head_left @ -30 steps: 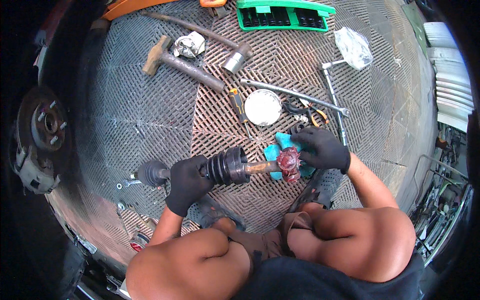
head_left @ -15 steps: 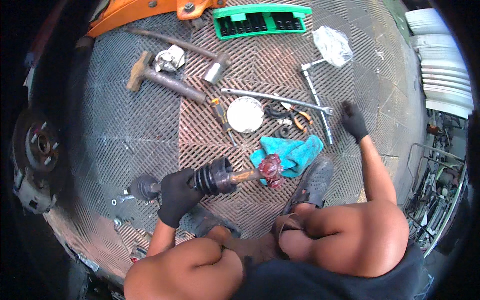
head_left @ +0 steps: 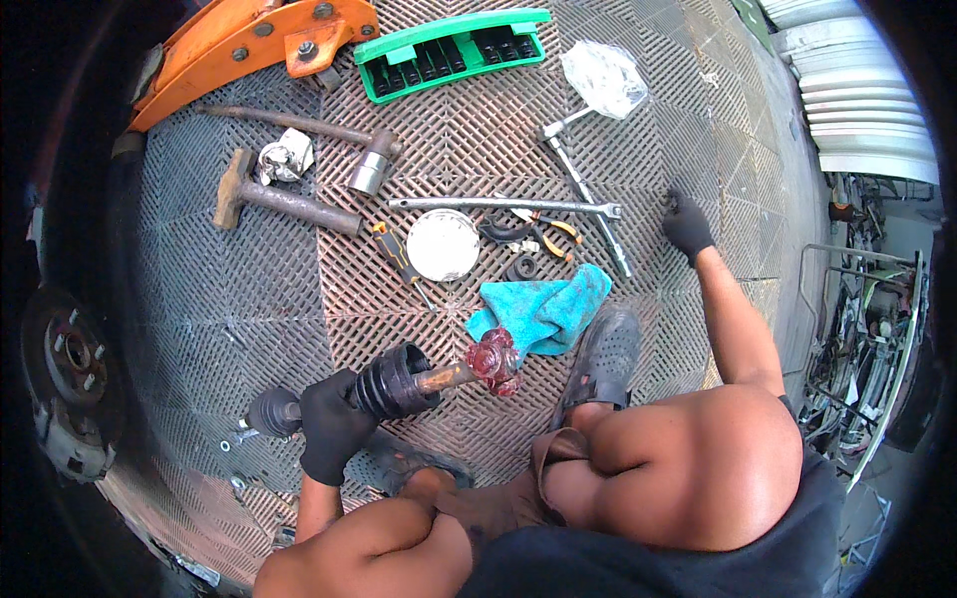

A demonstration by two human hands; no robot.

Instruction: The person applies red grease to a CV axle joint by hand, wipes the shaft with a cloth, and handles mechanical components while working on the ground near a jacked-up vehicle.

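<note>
My left hand (head_left: 339, 424), in a black glove, is closed around a drive shaft (head_left: 446, 378) beside its ribbed black rubber boot (head_left: 389, 384). The shaft lies across in front of my knees; a joint (head_left: 493, 361) thick with dark red grease tips its right end. Another black boot (head_left: 271, 412) sits left of the hand. Just beyond the greasy end, a turquoise cloth (head_left: 548, 304) lies crumpled on the floor. My right hand (head_left: 688, 227), also black-gloved, is held out to the right with curled fingers and nothing visible in them. A ratchet with a long extension (head_left: 588, 199) is nearest to it.
Farther off lie a hammer (head_left: 284, 202), a second long-handled hammer (head_left: 374, 164), a screwdriver (head_left: 397, 254), a white round lid (head_left: 444, 245), pliers (head_left: 548, 234), a long wrench (head_left: 503, 204), a green socket case (head_left: 454, 60) and a plastic bag (head_left: 605, 80). A brake disc (head_left: 75, 349) stands left.
The whole view has shifted, so the floor things appear farther left. The shaft's greasy end has come slightly nearer me, off the cloth. My right hand stays out at the right.
</note>
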